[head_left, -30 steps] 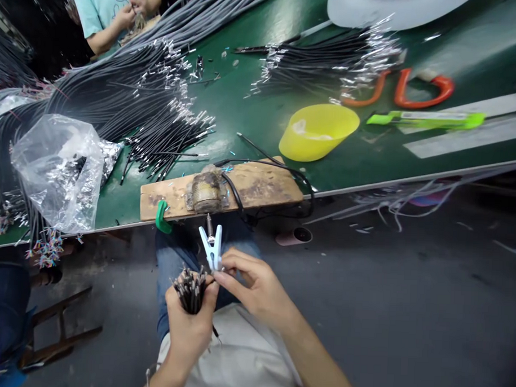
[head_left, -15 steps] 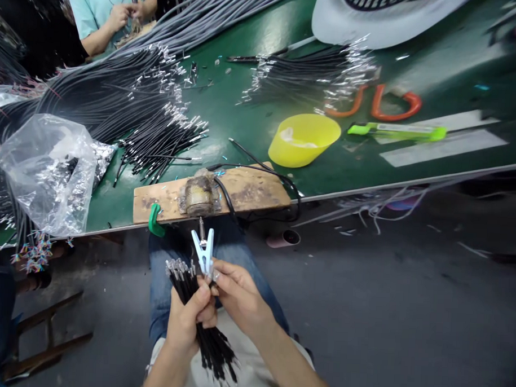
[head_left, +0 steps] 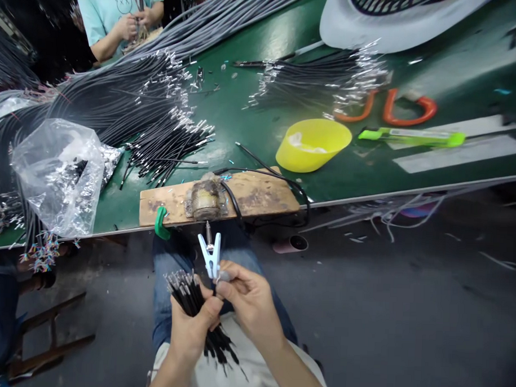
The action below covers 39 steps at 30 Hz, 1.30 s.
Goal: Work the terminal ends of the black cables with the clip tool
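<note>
My left hand [head_left: 193, 330] is closed round a bundle of short black wires [head_left: 187, 291] with bare metal tips, held over my lap. My right hand [head_left: 248, 297] pinches a pale blue clothes-peg clip [head_left: 210, 254], its jaws pointing up beside the wire tips. Just above the clip a metal tip sticks out from a device [head_left: 206, 199] fixed on a wooden board [head_left: 258, 195] at the edge of the green table [head_left: 252, 120].
A yellow bowl [head_left: 314, 143], a clear plastic bag [head_left: 58, 175], large piles of black cables with silver ends [head_left: 129, 107], orange-handled scissors [head_left: 402, 108] and a green cutter [head_left: 412, 137] lie on the table. Another person [head_left: 120, 16] works at the far side. A wooden stool [head_left: 45, 333] stands left.
My left hand has shifted its hold on the wire bundle, whose tips now fan out to the left of the clip. The clip stays pinched in my right hand.
</note>
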Tool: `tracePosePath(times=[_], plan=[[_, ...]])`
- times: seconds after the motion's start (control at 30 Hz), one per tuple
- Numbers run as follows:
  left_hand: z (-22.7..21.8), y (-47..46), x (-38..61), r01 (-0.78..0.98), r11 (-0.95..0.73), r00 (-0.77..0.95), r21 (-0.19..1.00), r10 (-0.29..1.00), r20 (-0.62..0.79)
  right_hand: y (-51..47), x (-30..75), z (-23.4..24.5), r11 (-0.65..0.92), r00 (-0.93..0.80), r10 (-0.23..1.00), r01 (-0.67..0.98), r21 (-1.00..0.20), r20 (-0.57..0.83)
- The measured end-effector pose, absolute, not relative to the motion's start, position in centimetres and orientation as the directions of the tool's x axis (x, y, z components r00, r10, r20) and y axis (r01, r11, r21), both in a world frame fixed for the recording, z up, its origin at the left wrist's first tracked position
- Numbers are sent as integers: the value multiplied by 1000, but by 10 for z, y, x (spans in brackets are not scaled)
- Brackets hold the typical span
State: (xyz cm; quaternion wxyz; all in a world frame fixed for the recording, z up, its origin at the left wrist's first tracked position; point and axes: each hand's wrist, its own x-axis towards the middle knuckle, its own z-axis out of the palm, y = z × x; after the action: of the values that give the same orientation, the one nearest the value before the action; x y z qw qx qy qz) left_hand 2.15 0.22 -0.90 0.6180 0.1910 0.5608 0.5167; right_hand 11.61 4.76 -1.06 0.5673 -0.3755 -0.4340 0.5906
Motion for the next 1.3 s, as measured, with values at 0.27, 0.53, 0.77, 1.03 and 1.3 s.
tracePosePath(times=[0.27,0.53,0.77,1.03,1.3], plan=[[1,1,24,-374,375,-279,848,827,-488,52,119,-18,593,-1,804,78,-801,595],[-5,12,23,-390,278,-416,878,798,-437,49,129,-19,452,-190,854,-191,-871,484],[-6,5,24,-296,283,-406,912,827,-389,59,122,-12,347,-165,920,-81,-934,356],[0,8,20,-179,262,-458,948,831,-316,50,121,-9,508,-142,858,99,-856,493],[-6,8,11,-114,314,-412,942,848,-333,53,120,-8,488,-107,871,70,-870,480]])
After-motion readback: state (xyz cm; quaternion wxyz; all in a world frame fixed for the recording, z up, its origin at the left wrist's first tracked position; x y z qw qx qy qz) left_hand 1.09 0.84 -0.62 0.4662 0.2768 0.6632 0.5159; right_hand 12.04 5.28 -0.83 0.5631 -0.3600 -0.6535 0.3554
